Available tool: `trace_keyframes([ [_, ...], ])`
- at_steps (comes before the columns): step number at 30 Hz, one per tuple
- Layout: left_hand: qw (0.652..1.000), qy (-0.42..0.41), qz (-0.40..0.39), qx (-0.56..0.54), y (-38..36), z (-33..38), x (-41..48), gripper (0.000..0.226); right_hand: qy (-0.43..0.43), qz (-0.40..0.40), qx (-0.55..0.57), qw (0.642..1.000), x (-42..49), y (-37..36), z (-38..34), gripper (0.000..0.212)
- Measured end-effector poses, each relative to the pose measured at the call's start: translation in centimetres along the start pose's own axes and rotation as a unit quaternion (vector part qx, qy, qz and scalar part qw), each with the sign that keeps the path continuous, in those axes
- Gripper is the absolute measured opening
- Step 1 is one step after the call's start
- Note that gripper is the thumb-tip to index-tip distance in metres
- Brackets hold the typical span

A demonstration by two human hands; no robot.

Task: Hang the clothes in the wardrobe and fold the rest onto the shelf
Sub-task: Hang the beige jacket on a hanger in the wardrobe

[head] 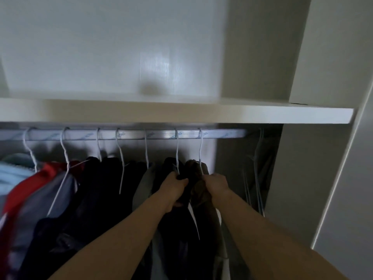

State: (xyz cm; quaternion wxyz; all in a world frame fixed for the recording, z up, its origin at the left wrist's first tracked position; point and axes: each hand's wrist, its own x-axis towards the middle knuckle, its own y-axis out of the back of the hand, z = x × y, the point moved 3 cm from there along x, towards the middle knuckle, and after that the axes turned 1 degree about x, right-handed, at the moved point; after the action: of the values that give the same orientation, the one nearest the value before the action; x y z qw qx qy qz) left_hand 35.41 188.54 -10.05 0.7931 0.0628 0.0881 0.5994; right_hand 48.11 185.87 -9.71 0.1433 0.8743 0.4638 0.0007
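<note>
Head cam has you right up at the wardrobe rail [121, 134] with both arms reaching in. Your left hand [174, 187] is curled tight round a black garment [179, 225] just under its hanger hook. Your right hand [217, 183] is clamped the same way on a brown garment [198, 191] right beside it, which is the last one on the right. The two fists are near each other but not touching. I count seven white wire hangers [177, 150] hooked over the one rail, with clothes under them. From the left that's a light blue piece [14, 172], a red one [26, 186], a run of dark stuff that's too murky to separate, a grey one [142, 186], then your two. In the dim corner to the right there's a bunch of bare hangers [259, 178], too dark to count. One white shelf [181, 116] sits just above the rail.
</note>
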Motion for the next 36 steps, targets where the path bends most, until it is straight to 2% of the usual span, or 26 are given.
trace_keyframes([
  [4, 0.999, -0.006, -0.015, 0.033, -0.5, -0.5, -1.0, 0.037, 0.017, 0.020, 0.015, 1.000, -0.4, -0.3, 0.8, 0.027],
  [7, 0.999, -0.015, -0.004, 0.033, -0.5, -0.9, -1.8, 0.050, 0.027, 0.025, 0.024, 0.999, -1.2, -0.5, 1.6, 0.017],
  [9, 0.999, -0.029, 0.010, 0.030, -0.1, -0.9, -2.5, 0.053, 0.015, 0.020, 0.030, 0.999, -2.0, -0.6, 2.4, 0.018],
  [12, 0.996, -0.059, 0.021, 0.060, 0.5, -0.5, -4.0, 0.044, 0.010, 0.013, 0.018, 1.000, -3.6, -0.6, 2.9, 0.025],
  [15, 0.992, -0.089, 0.050, 0.074, 1.1, -0.3, -6.0, 0.037, 0.019, 0.043, 0.012, 0.999, -5.9, -0.1, 2.6, 0.006],
  [18, 0.991, -0.099, 0.071, 0.046, 1.7, -0.6, -8.2, 0.030, 0.034, 0.080, 0.038, 0.995, -8.4, 0.3, 2.8, 0.019],
  [21, 0.995, -0.095, 0.025, -0.002, 1.6, -1.3, -10.9, 0.014, 0.028, 0.087, 0.083, 0.992, -11.6, 0.4, 3.8, 0.019],
  [26, 0.996, -0.056, -0.054, -0.035, -0.1, -3.5, -15.3, 0.024, -0.012, 0.105, 0.134, 0.985, -17.6, 1.8, 7.1, 0.012],
  [28, 0.995, -0.033, -0.089, -0.037, -1.3, -5.1, -17.6, 0.027, -0.038, 0.127, 0.149, 0.980, -20.5, 3.1, 9.3, 0.016],
  [31, 0.992, -0.011, -0.125, -0.021, -3.0, -7.5, -20.6, 0.025, -0.072, 0.159, 0.180, 0.968, -24.2, 4.8, 12.5, 0.025],
  [36, 0.977, -0.034, -0.190, 0.087, -5.5, -11.2, -28.0, 0.019, -0.126, 0.216, 0.197, 0.948, -31.8, 8.3, 18.6, 0.019],
])
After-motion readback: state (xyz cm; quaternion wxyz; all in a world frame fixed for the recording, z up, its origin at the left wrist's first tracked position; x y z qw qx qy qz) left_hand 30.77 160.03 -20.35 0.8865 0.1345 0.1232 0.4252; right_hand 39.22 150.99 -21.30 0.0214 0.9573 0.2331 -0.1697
